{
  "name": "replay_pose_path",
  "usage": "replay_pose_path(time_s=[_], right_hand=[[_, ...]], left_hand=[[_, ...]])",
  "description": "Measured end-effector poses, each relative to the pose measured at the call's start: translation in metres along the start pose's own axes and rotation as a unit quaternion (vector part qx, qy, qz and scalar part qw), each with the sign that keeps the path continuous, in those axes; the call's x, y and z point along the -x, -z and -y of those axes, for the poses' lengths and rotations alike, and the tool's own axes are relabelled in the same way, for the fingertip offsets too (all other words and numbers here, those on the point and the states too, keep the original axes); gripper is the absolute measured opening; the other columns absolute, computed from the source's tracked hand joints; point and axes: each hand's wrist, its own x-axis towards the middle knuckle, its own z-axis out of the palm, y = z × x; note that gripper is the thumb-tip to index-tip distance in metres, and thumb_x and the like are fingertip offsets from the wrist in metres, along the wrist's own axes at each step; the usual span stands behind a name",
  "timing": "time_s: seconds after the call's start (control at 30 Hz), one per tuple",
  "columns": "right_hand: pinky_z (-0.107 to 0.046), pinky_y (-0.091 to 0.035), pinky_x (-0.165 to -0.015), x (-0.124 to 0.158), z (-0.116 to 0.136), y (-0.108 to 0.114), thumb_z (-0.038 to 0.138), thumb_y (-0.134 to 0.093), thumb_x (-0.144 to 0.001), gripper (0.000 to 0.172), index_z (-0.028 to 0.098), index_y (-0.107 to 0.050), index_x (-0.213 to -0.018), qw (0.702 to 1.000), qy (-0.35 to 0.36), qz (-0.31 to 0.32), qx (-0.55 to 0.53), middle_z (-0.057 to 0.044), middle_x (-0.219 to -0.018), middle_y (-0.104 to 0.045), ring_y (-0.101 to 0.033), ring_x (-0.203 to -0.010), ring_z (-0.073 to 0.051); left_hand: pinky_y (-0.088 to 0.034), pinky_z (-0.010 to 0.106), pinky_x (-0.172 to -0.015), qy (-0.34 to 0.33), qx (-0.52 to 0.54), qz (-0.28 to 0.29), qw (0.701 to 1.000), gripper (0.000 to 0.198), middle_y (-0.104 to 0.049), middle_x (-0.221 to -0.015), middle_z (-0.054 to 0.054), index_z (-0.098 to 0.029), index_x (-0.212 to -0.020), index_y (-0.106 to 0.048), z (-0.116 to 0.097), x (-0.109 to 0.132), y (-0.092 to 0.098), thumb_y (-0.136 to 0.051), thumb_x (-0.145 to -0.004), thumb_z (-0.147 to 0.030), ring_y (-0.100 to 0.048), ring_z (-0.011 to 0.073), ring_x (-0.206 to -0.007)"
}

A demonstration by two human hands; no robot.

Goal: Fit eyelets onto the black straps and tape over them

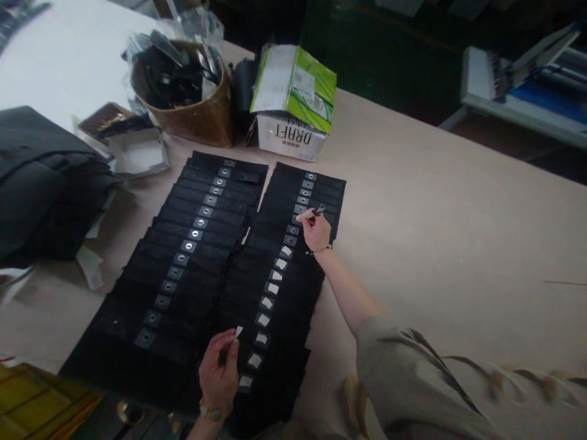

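Two overlapping rows of black fabric pieces lie side by side, a left row (156,256) and a right row (247,256). Each piece bears a small grey patch (202,211) with an emblem. On the nearer patches of the right row sit small white squares (274,288). My left hand (217,370), over the near end, pinches a small white piece (238,332). Farther up the right row, my right hand (317,232) is closed on a small white piece (308,215) just above the patches. A slim dark item, too blurred to name, shows beside those fingers.
Behind the rows stand a brown tub (192,116) of dark items and plastic, and a green and white carton (293,137). A small open box (140,153) lies left of them, near a dark fabric pile (46,177). A yellow crate (36,400) is at lower left.
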Motion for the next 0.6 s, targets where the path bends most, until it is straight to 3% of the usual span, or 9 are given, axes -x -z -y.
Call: replay_pose_path(time_s=[0.13, 0.37, 0.5, 0.6], right_hand=[[-0.032, -0.054, -0.086, -0.002, 0.007, 0.009, 0.043, -0.051, -0.094, 0.028, 0.02, -0.057, -0.108, 0.999, 0.01, -0.042, -0.02, -0.011, -0.109, -0.071, -0.07, -0.093, -0.022], [-0.034, -0.052, -0.087, -0.01, 0.005, 0.011, 0.035, -0.056, -0.092, 0.021, 0.02, -0.059, -0.107, 0.998, -0.003, 0.028, 0.057, -0.008, -0.101, -0.072, -0.07, -0.092, -0.023], [-0.031, -0.052, -0.089, 0.005, 0.016, 0.015, 0.04, -0.051, -0.096, 0.024, 0.022, -0.06, -0.108, 0.998, 0.06, 0.008, 0.019, -0.008, -0.111, -0.071, -0.069, -0.096, -0.021], [-0.031, -0.053, -0.087, 0.02, 0.018, 0.008, 0.04, -0.052, -0.096, 0.021, 0.022, -0.062, -0.103, 0.995, 0.082, 0.032, 0.043, -0.008, -0.104, -0.072, -0.07, -0.093, -0.021]], left_hand=[[-0.057, 0.039, -0.08, 0.002, 0.005, 0.007, 1.0, 0.009, -0.069, -0.099, 0.004, -0.027, -0.093, -0.065, -0.001, 0.0, -0.004, -0.06, -0.086, -0.026, -0.068, 0.0218, -0.091], [-0.056, 0.037, -0.081, -0.004, -0.006, 0.015, 1.0, 0.008, -0.069, -0.1, 0.004, -0.026, -0.094, -0.064, -0.001, -0.001, -0.004, -0.06, -0.087, -0.024, -0.068, 0.021, -0.092], [-0.056, 0.033, -0.079, -0.017, -0.021, 0.013, 1.0, 0.007, -0.069, -0.099, 0.003, -0.024, -0.093, -0.064, 0.0, -0.002, -0.001, -0.059, -0.088, -0.023, -0.068, 0.019, -0.091], [-0.055, 0.03, -0.078, -0.039, -0.026, 0.005, 0.999, 0.007, -0.069, -0.097, 0.003, -0.022, -0.093, -0.064, 0.0, -0.004, 0.0, -0.059, -0.088, -0.021, -0.067, 0.0169, -0.089]])
